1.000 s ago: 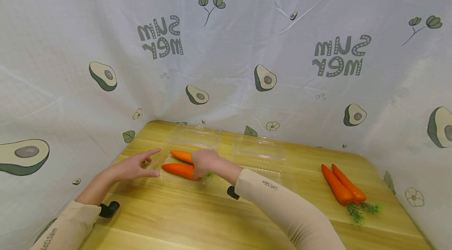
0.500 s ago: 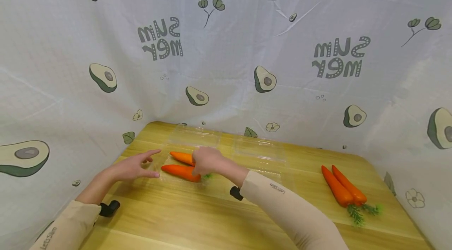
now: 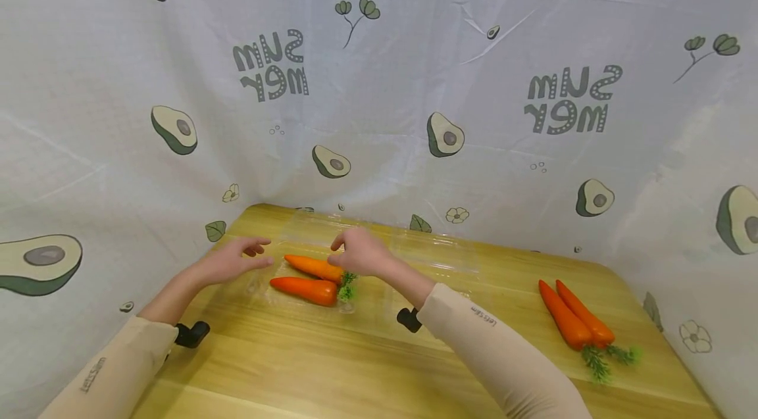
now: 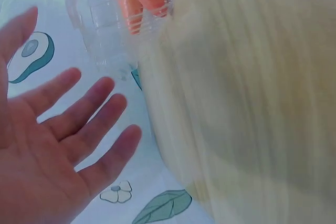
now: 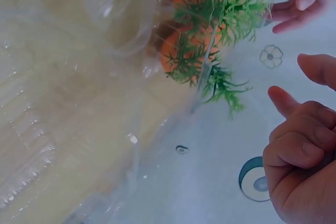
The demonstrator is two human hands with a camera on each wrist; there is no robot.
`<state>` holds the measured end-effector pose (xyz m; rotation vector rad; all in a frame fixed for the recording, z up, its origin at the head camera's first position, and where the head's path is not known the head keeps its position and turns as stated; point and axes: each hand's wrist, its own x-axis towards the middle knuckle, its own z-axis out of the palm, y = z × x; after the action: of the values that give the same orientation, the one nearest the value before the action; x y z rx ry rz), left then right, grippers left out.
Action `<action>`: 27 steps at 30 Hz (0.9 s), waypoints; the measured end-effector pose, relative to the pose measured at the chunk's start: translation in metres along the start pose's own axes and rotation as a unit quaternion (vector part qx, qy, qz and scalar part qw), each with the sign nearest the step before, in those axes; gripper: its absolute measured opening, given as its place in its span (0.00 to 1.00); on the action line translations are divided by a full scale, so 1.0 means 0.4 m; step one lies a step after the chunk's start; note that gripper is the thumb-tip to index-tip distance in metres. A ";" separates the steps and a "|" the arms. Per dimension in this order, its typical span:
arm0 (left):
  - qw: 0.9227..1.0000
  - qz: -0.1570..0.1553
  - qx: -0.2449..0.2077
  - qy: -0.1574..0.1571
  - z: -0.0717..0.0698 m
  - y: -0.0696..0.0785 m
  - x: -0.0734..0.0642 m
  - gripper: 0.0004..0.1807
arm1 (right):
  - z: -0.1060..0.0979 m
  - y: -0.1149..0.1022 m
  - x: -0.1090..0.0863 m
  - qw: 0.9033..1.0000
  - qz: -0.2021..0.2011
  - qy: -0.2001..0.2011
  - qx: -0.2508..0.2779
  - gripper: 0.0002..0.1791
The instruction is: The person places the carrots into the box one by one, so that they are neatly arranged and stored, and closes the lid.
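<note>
Two orange carrots with green tops, an upper carrot (image 3: 312, 266) and a lower carrot (image 3: 303, 289), lie side by side in a clear plastic clamshell box (image 3: 322, 229), whose lid is folded back. My left hand (image 3: 229, 262) hovers at the box's left end, fingers spread and palm bare in the left wrist view. Above the leafy ends of the carrots is my right hand (image 3: 366, 253), holding nothing. In the right wrist view its thumb and index finger stand apart while the other fingers curl, and the carrot greens (image 5: 210, 30) show through clear plastic.
A second clear clamshell box (image 3: 435, 249) stands unfolded to the right of the first. Two more carrots (image 3: 565, 315) lie together near the right edge of the wooden table (image 3: 331, 360). A printed cloth (image 3: 379, 90) hangs around the back and sides.
My right hand has let go of the carrots and lifted up and slightly right, uncovering their green tops. My left hand has risen a little. The carrots stay in the box.
</note>
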<state>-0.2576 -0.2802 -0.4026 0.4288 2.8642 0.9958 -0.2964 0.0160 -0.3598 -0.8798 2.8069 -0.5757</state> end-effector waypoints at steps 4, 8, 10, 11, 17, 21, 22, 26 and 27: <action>1.000 -0.010 0.013 0.026 -0.007 0.012 0.025 0.32 | -0.005 0.024 0.008 0.999 0.008 0.016 0.027 0.17; 0.999 -0.025 0.018 0.023 -0.009 0.017 0.053 0.31 | -0.011 0.041 0.011 0.997 0.030 0.021 0.063 0.16; 0.999 -0.039 0.017 0.017 -0.008 0.017 0.066 0.33 | -0.013 0.048 0.012 0.995 0.047 0.024 0.083 0.17; 0.999 -0.046 0.016 0.013 -0.008 0.017 0.072 0.33 | -0.014 0.052 0.014 0.994 0.054 0.027 0.091 0.18; 0.997 -0.077 0.014 -0.013 -0.010 0.013 0.105 0.37 | -0.016 0.083 0.034 0.988 0.107 0.041 0.104 0.18; 0.996 -0.090 0.011 -0.028 -0.013 0.019 0.120 0.38 | -0.020 0.100 0.048 0.984 0.134 0.035 0.112 0.22; 0.995 -0.092 0.007 -0.031 -0.014 0.021 0.122 0.37 | -0.020 0.104 0.051 0.983 0.139 0.033 0.116 0.25; 0.994 -0.100 -0.010 -0.045 -0.017 0.022 0.134 0.36 | -0.019 0.115 0.061 0.980 0.159 0.038 0.118 0.34; 0.993 -0.102 -0.017 -0.051 -0.018 0.020 0.136 0.35 | -0.019 0.117 0.063 0.979 0.162 0.040 0.117 0.35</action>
<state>-0.3090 -0.2629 -0.3909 0.1727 2.7280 0.9560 -0.3430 0.0393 -0.3720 -0.3542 2.7887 -0.8779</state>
